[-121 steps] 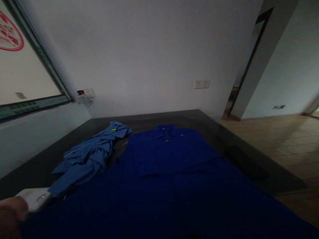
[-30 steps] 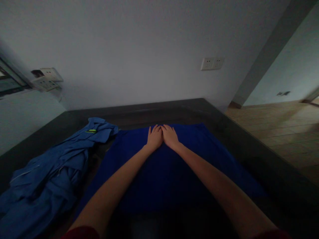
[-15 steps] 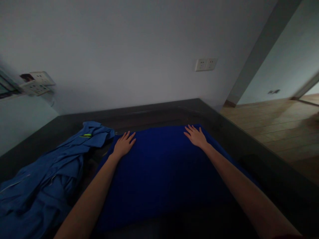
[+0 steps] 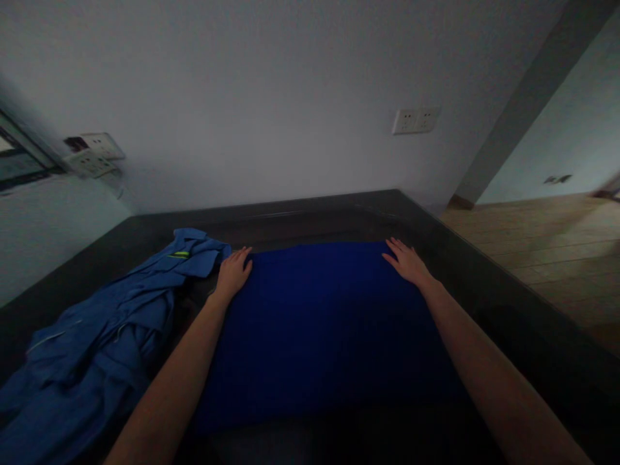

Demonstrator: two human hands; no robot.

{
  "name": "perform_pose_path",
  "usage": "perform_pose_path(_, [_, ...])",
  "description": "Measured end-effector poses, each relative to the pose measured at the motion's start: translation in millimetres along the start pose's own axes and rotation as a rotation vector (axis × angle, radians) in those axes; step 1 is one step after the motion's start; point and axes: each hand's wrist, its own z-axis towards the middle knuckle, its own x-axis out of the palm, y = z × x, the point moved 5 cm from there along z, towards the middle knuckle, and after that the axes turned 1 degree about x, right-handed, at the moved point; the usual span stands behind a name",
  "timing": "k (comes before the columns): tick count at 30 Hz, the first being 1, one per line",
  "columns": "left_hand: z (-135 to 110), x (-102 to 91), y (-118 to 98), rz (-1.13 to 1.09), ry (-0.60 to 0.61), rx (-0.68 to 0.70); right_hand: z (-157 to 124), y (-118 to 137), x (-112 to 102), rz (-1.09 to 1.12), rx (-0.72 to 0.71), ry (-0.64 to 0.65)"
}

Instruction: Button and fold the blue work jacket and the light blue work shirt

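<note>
A dark blue garment [image 4: 320, 323] lies folded flat on a dark table [image 4: 310, 216]. My left hand [image 4: 233, 271] rests flat on its far left corner, fingers stretched out. My right hand [image 4: 407, 261] lies flat on its far right corner, fingers apart. Neither hand holds anything. A lighter blue garment [image 4: 106, 336] with a small yellow-green mark lies crumpled just left of my left hand.
The table meets a white wall at the back, with a double socket [image 4: 415, 120] above it. More sockets [image 4: 94, 154] sit on the left wall beside a window frame. A wooden floor [image 4: 547, 245] opens to the right past the table edge.
My hands were together at the middle of the garment's far edge one second ago; they have slid apart to its two far corners. Four seconds ago the dark garment lay spread out unfolded.
</note>
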Motion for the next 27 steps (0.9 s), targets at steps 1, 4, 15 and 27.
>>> perform_pose_path(1, [0,5.8,6,0.023,0.051,-0.027,0,-6,4,-0.007,0.022,0.048])
perform_pose_path(4, [-1,18.6,16,0.036,0.167,-0.074,-3,-14,10,-0.027,0.058,0.105])
perform_pose_path(15, [-51,-57.6,-67,-0.026,-0.04,0.12,-51,63,-77,0.074,-0.026,-0.268])
perform_pose_path(27, [-223,-50.5,-197,-0.167,0.276,0.521,-221,187,-27,0.156,-0.489,0.235])
